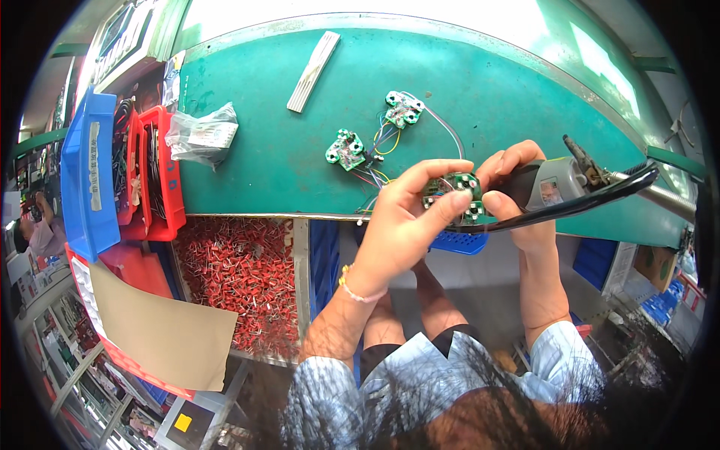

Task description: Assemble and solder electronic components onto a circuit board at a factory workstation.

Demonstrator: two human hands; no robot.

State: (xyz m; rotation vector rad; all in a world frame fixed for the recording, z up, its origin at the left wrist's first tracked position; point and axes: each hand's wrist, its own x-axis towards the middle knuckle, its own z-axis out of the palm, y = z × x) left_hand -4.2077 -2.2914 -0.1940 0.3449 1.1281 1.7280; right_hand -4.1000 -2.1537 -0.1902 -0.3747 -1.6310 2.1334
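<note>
A small green circuit board with trailing thin coloured wires is pinched in the left hand, just off the front edge of the green matte tabletop. The right hand grips a grey-and-black handled power tool touching it. Two similar wired boards lie mid-tabletop.

Green bench, two wired circuit boards, plastic bag, perhaps ribbed strip
</note>
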